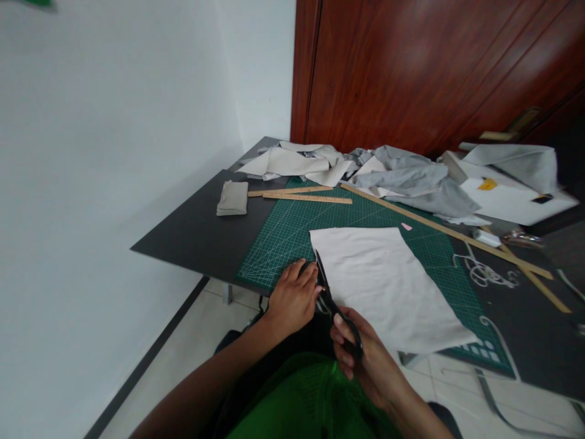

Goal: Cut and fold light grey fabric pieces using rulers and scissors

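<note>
While the right hand [365,353] grips the scissors [331,299], the left hand [292,299], fingers seemingly flat, should keep the white fabric [388,280] edge taut.

Open mat ahead, clutter beyond

Bare green mat [292,228] toward 11 o'clock; rulers [299,195] and heaped cloth [402,177] blocking 12 to 2.

Left hand [292,299] rests flat, fingers curled, palm down. Right hand [361,353] is closed in a grip, forearm extended.
</note>
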Available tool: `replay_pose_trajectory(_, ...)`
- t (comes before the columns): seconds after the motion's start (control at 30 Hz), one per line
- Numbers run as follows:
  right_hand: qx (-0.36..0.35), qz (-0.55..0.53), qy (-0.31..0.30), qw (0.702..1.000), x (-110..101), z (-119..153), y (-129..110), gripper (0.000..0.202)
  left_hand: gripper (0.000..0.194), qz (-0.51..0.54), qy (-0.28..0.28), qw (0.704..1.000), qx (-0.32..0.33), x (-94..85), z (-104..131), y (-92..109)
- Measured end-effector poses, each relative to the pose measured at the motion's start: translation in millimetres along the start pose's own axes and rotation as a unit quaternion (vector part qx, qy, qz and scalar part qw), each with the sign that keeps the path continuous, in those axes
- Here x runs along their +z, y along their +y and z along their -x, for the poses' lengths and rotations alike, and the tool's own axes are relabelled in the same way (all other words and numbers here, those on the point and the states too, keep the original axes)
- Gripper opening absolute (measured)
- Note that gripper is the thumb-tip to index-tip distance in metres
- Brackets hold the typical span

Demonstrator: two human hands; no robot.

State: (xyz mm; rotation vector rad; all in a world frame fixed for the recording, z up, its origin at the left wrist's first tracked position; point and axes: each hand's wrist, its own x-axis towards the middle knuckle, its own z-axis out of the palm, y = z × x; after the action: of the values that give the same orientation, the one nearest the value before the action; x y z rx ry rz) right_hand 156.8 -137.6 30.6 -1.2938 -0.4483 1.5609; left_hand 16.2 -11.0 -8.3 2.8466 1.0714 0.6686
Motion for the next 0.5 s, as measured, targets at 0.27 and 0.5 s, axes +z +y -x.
replay_pose_trajectory(0.27, 0.003, 0.002, -0.004, 1.0, 2.1, 2.2, -2.2, 0.061, 0.044, 0.01, 0.007, 1.0, 0.002, -1.5, -0.4, 0.6)
replay_pose_trajectory(0.5, -0.004, 0.003, -0.01, 1.0, 1.0, 2.5, -0.7, 0.057, 0.044, 0.002, 0.005, 1.0, 0.001, 0.7, 0.7, -0.4)
